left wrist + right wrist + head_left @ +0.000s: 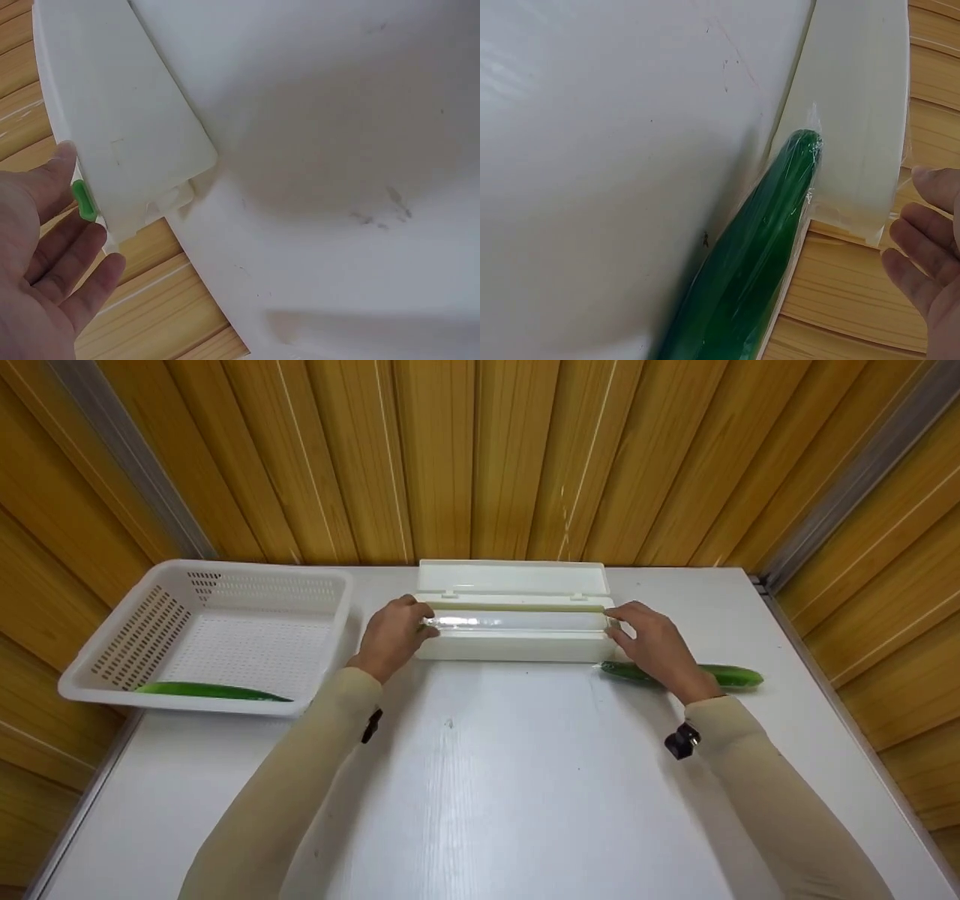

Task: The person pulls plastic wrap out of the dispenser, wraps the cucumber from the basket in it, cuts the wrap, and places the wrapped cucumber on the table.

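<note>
A white cling film box [517,649] lies at the back of the table with its lid [512,577] raised. A shiny roll of cling film [517,621] lies along its open top, below a yellow-green strip. My left hand [394,636] holds the roll's left end between thumb and fingers; a small green piece [84,200] shows there in the left wrist view. At the opposite end my right hand [656,645] holds the roll with thumb and forefinger. A cucumber in clear film [750,255] lies under the right wrist, its tip close to the box.
On the left stands a white perforated basket [202,705] with another cucumber [214,690] along its near side. Wood-patterned panels [510,457] rise behind the white table [510,795] and at both sides.
</note>
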A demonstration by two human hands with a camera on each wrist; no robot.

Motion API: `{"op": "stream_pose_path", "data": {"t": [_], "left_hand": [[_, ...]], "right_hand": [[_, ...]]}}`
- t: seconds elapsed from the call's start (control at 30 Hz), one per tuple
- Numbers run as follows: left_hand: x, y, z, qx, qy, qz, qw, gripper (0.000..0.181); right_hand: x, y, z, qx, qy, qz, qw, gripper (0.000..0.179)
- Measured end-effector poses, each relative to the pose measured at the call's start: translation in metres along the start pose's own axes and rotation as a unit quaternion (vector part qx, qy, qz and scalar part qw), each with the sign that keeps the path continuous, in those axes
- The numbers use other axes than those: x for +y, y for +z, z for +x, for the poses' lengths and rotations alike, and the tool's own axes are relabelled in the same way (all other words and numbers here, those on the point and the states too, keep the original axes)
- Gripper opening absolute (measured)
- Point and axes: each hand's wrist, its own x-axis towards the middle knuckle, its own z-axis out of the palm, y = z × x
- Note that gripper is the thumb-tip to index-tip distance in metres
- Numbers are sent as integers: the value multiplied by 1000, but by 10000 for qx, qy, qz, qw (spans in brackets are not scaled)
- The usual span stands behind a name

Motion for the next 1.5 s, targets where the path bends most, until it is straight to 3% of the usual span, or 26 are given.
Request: {"op": "stream_pose_path", "data": {"t": [0.27,0.5,0.77,0.9,1.13,1.33,1.5], "left_hand": [[-3,2,2,32,372,237,9990,14],[-4,3,4,68,692,863,9938,10],[-4,7,5,193,791,1214,9893,13],[-7,9,6,287,726,1090,9910,15],[-10,11,6,321,314,319,9985,16],[-11,17,7,555,298,229,9977,11],[-9,19,6,656,68,118,9978,9]], "right_hand": [[-1,7,6,-140,133,-90,9998,32],[-1,10,10,86,-171,-359,9992,27],[2,15,12,423,-692,-720,9941,7],[2,14,12,414,-498,-640,9958,6],[2,12,10,448,-40,-239,9987,8],[3,15,9,584,117,-140,9981,9],[3,18,9,656,132,-64,9977,10]]}}
